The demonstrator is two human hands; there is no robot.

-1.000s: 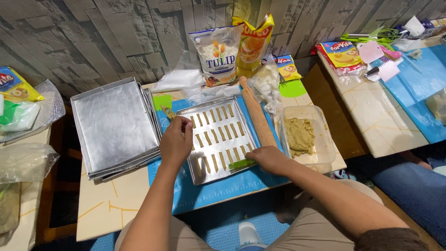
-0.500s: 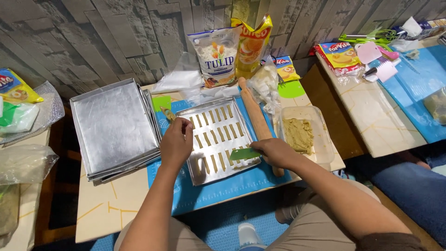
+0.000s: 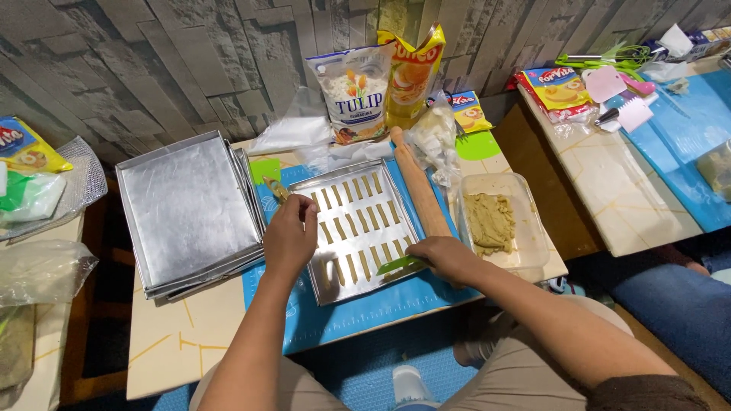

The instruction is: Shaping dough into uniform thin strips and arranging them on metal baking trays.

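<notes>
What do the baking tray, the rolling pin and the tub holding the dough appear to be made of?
Baking tray: thin sheet metal, probably aluminium, with a dull silvery sheen like the stacked trays beside it.
Rolling pin: likely wood, plain light brown and matt, with no glare.
Tub: clear plastic, slightly cloudy; the dough and table show through its walls.

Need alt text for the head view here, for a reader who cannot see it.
A person's right hand holds a green scraper at the near edge of a metal tray lined with dough strips, while the left hand rests on the tray's left side. A rolling pin and a tub of dough lie to the right, stacked empty trays to the left.
</notes>
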